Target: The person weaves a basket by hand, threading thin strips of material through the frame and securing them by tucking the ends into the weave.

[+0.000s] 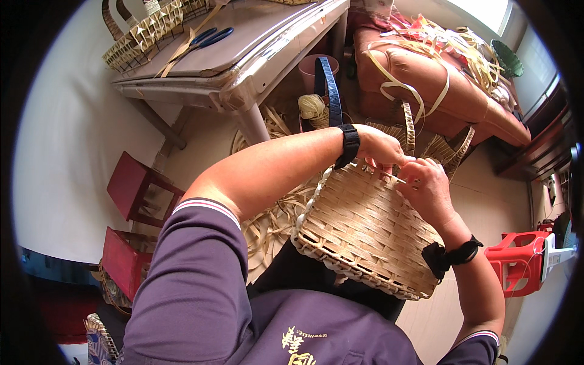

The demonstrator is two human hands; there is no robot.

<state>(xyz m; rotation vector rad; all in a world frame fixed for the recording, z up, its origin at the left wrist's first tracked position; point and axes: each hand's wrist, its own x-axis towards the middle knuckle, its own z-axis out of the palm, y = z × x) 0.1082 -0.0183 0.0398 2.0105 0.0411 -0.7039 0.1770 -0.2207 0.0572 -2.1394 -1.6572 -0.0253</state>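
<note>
Surface: the big grey-brown table (243,45) is far left, away from the lap. The dark blue-handled metal scissors (210,39) lie there, so reaching over for them might tip the work.
Floor strips: a messy heap of long, flat, tan strips (261,234) lies left of the knees. A foot could get tangled in it.
Basket: the tan, boxy basket woven from flat strips (365,225) sits on the lap, in the middle. I think it could slide, because both hands are at its far edge.
Left hand: the left hand (378,145) has bent fingers at that edge. I cannot tell what they grip.
Right hand: the right hand (429,188) seems to pinch something thin.
Wrist band: the black strap (465,252) on the right wrist is close to the basket's right side and might snag.
Thin strip: the narrow, pale strip (398,180) could snap or slip if pulled too hard.
</note>
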